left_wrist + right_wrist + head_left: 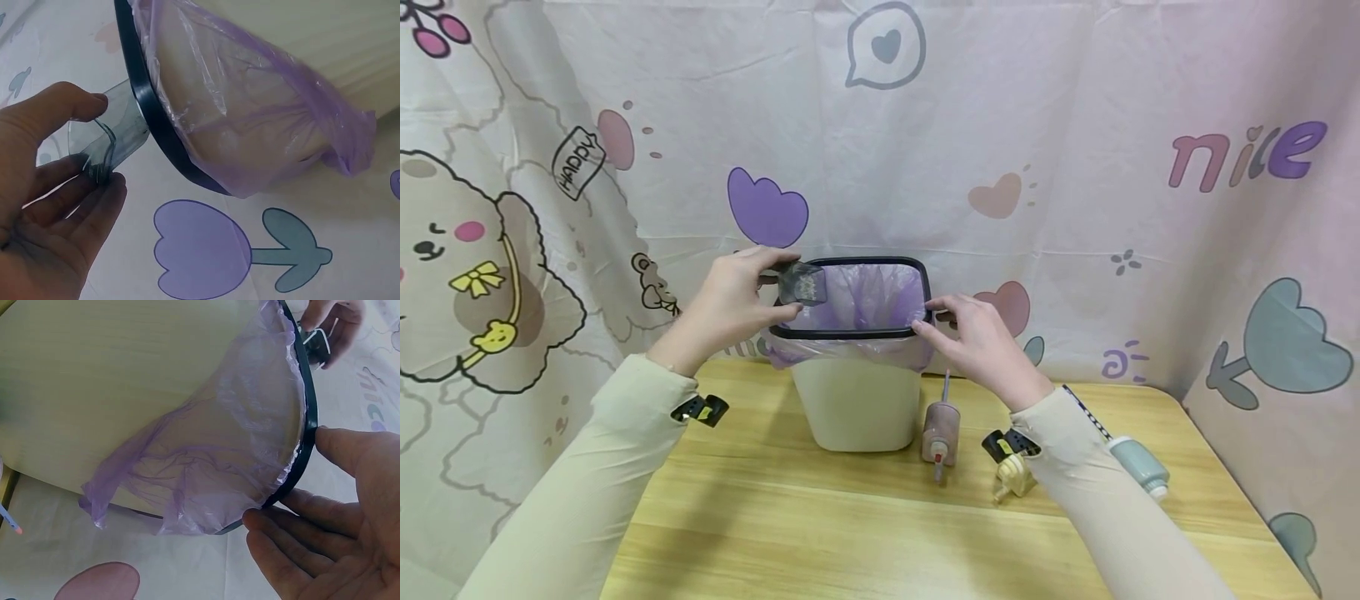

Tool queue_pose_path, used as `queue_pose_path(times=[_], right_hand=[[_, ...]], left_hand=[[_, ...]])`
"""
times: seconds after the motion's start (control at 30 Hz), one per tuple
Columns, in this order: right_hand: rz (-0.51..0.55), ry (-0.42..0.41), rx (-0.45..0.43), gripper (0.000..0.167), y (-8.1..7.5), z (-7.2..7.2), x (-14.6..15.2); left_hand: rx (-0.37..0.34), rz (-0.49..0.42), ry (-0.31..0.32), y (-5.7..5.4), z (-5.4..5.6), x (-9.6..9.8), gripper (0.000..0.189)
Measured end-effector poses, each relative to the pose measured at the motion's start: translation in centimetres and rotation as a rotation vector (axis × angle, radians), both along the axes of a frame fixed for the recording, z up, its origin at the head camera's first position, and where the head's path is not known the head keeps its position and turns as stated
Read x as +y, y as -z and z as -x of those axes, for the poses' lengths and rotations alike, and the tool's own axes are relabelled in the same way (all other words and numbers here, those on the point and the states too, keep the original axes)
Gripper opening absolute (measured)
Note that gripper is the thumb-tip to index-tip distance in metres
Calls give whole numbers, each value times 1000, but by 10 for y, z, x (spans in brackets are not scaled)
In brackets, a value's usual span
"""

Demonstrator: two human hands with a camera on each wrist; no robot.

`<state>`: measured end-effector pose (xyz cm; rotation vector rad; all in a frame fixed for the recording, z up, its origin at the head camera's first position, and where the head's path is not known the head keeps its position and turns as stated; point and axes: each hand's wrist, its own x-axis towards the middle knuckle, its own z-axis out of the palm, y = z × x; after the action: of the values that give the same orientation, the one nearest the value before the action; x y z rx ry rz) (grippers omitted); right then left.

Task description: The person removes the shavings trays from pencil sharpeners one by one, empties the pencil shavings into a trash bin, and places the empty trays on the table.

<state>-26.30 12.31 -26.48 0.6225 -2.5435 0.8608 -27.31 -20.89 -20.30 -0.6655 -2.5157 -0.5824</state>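
Observation:
A cream trash can (859,404) stands upright on the table, with a black rim (850,334) and a purple plastic bag (868,296) lining it and folded over the outside. My left hand (735,292) grips a small clear, smoky-looking plastic container (805,284) between thumb and fingers. The container is tilted over the left part of the can's opening; in the left wrist view its far end passes behind the rim (152,112). At the right corner of the rim, my right hand (973,337) pinches the edge, thumb and fingertips touching it in the right wrist view.
Right of the can lies a pinkish pump bottle (942,423). A pale yellow pump-like piece (1015,477) sits by the right wrist, partly hidden. A blue-grey bottle (1138,465) lies behind the right forearm. A printed curtain (865,167) hangs behind the wooden table (820,533).

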Motion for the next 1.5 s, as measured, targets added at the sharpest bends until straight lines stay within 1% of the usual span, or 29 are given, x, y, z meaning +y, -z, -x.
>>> queue_pose_path(times=[0.2,0.33,0.43,0.63,0.8,0.93,1.07,1.17,1.23,1.37,1.5], right_hand=[[-1,2,-10,45,0,0,1],[1,0,-14,45,0,1,1],[3,-1,-16,45,0,1,1],[-2,-4,-27,46,-1,1,1],[-2,-12,-37,46,-2,0,0],[1,-17,-41,46,-3,0,0],[4,-13,-46,46,-3,-1,0],[3,-12,-48,47,-3,-1,0],[1,-14,-48,47,-3,0,0],[-2,-14,-49,47,-3,0,0],[-2,-16,-49,46,-3,1,1]], left_hand=[[-1,95,7,-3,4,9,71],[36,163,29,-5,6,13,71],[86,216,46,-4,8,16,69],[182,338,48,-1,11,23,70],[276,400,62,5,12,24,62],[369,450,72,10,12,25,58],[470,519,112,10,12,27,55],[519,557,123,9,10,26,56],[532,576,121,8,9,25,56],[529,608,131,8,9,24,49],[547,591,117,9,8,21,49]])
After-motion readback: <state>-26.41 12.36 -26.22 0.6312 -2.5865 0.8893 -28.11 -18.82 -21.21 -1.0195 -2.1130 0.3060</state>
